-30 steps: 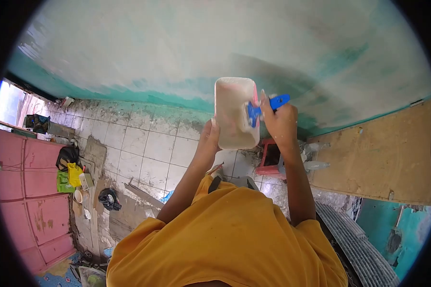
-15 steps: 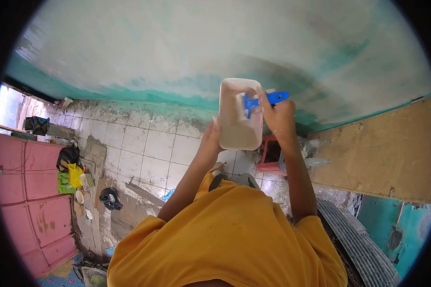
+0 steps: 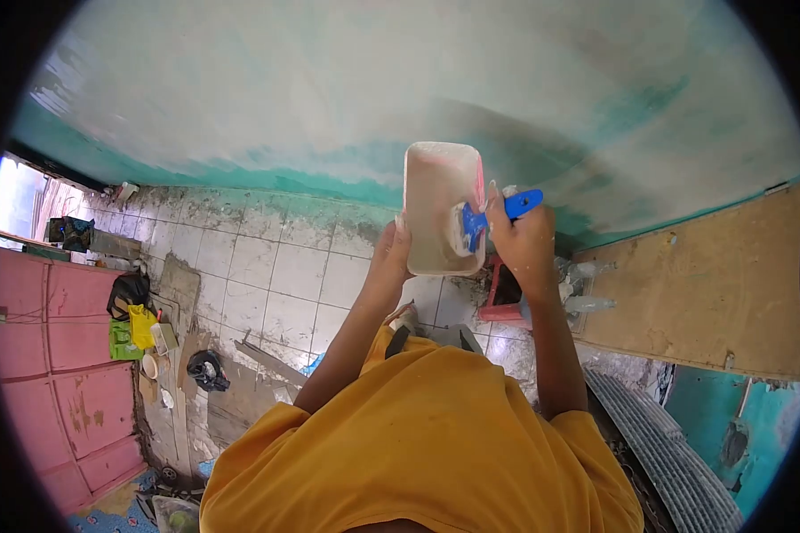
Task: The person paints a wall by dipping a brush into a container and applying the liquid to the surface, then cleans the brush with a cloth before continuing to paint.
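My left hand (image 3: 389,256) is closed on the left side of a whitish rectangular tub (image 3: 429,209), which is tilted so that its inside faces me. Pale paint coats the inside of the tub. In my right hand (image 3: 522,238) is the blue handle of a paintbrush (image 3: 476,224). The brush's white-coated bristles rest in the lower right part of the tub, against its inner side. White specks dot my right hand. Beyond both hands rises the wall (image 3: 311,98), whitish above with a turquoise band lower down.
A red plastic stool (image 3: 503,312) and clear plastic bottles (image 3: 589,304) stand below my right arm. A wooden board (image 3: 693,284) is at the right. Dirty white tiles (image 3: 289,293) cover the floor. Bags (image 3: 140,327) and scrap wood (image 3: 271,359) lie at the left.
My right hand has moved the brush down and slightly right inside the tub, from its middle to its lower right part. The tub has shifted only slightly.
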Demonstrator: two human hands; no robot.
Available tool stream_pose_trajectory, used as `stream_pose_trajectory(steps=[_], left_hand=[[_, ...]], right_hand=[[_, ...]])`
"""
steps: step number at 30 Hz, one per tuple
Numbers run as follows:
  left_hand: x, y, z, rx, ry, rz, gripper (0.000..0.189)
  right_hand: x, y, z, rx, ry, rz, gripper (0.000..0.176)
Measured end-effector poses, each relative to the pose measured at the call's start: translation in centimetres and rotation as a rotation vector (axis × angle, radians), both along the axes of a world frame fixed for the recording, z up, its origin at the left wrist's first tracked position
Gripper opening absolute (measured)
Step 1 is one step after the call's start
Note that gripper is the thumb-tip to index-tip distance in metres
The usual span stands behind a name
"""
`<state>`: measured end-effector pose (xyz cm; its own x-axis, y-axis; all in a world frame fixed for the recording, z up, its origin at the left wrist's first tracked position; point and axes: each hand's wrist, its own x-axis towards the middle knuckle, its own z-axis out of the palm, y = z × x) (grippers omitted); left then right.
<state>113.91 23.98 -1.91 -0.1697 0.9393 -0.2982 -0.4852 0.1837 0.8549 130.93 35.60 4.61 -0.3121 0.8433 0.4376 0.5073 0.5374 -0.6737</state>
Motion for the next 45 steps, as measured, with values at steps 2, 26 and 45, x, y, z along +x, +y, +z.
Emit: stream_pose_trajectory(steps=[2,26,45], left_hand=[[0.0,-0.1,0.2,-0.009,0.013,0.010,0.070],[0.4,0.0,1.3,-0.005,0.057,-0.062,0.073],[5.1,0.7,1.2,0.014,-0.005,0.087,0.070]], right_hand=[[-0.7,-0.1,0.3,0.001,0.058,-0.061,0.037],[-0.3,1.5,1.6,-0.036,-0.016,-0.073,0.026],[3.1,3.3,0.6,-0.149,0.042,0.041,0.031]])
